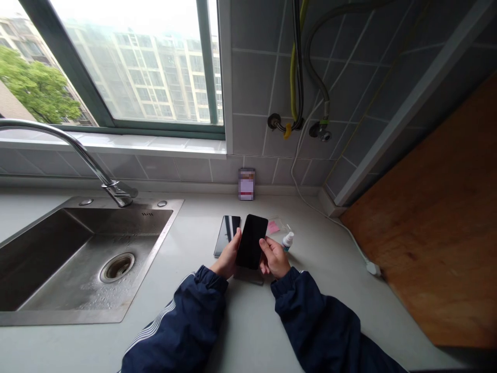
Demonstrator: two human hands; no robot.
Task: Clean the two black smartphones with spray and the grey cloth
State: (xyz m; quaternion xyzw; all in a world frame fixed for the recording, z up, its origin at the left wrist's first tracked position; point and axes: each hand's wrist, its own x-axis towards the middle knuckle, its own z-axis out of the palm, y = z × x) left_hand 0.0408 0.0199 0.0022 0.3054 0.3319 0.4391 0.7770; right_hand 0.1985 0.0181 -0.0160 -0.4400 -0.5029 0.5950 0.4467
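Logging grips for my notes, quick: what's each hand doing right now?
Left hand: holding the black phone by its left edge.
Right hand: holding the black phone by its right edge.

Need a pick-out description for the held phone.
From the steel sink, go right along the pale counter to the left hand and right hand. Between them is the black-screened phone. It alone is held: the glossy slab lies beside it, and the lit phone stands upright behind.
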